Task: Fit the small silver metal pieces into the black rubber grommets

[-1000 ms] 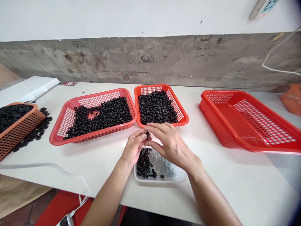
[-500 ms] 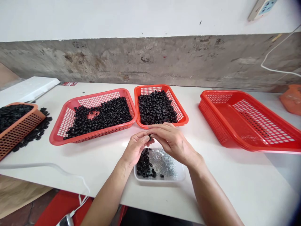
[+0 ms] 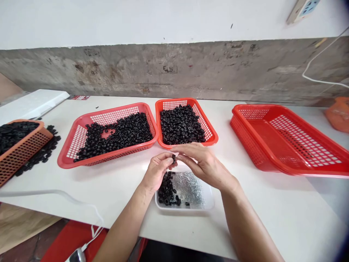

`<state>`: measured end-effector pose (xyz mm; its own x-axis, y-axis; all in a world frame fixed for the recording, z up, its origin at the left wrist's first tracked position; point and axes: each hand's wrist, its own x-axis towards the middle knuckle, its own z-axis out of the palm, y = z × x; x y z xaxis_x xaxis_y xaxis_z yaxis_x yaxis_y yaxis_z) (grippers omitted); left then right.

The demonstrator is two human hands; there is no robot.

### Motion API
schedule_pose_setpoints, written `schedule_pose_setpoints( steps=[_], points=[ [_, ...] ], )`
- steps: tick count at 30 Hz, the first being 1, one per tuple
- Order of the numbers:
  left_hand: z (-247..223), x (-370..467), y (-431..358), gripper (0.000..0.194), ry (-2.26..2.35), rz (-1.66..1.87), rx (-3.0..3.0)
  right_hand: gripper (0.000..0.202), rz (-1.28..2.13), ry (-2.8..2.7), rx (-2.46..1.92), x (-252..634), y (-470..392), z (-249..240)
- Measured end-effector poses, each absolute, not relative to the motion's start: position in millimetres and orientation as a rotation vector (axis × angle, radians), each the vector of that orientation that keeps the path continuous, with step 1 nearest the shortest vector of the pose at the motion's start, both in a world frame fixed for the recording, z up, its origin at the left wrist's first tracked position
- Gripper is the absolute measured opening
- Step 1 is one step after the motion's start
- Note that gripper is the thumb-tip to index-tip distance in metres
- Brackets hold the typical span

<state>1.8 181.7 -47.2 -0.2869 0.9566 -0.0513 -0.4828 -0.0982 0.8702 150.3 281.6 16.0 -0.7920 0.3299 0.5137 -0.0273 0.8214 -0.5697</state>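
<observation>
Between thumb and fingers, my left hand (image 3: 158,170) pinches a small black part (image 3: 173,158) above a clear plastic tray. My right hand (image 3: 200,162) is beside it, its thumb and fingertips pressed near the part; whether they hold anything is too small to tell. The clear tray (image 3: 209,203) holds black pieces (image 3: 167,193) on its left and small shiny metal bits (image 3: 191,187) on its right. Just behind my hands stands a red basket (image 3: 213,139) full of black round parts, touching a wider red basket (image 3: 64,160) with more of them.
Empty red baskets (image 3: 256,145) are stacked at the right. An orange basket (image 3: 29,147) of black pieces stands far left, with loose pieces (image 3: 40,154) beside it. A white cable (image 3: 71,198) crosses the table's front left. Behind is a grey wall band (image 3: 163,72).
My right hand has shifted slightly right, and its fingertips have drawn back a little from the black part, which now shows more clearly in my left fingers.
</observation>
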Motion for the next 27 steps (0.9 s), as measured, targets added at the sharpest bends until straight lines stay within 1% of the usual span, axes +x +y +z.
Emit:
schedule_pose_setpoints(
  steps=[7, 16, 19, 27],
  points=[
    [-45, 4, 182, 0.019, 1.009, 1.603, 0.691, 0.015, 0.774, -2.361, -0.224, 148, 281, 14],
    [-42, 3, 181, 0.020, 0.989, 1.634, 0.648, 0.017, 0.723, -2.370, -0.161, 148, 283, 12],
    [-41, 2, 181, 0.018, 0.987, 1.662, 0.636, 0.024, 0.595, -2.445, -0.168, 148, 279, 16],
    [-40, 2, 183, 0.018, 1.018, 1.699, 0.637, 0.016, 0.147, -2.516, -0.229, 135, 267, 7]
  ],
)
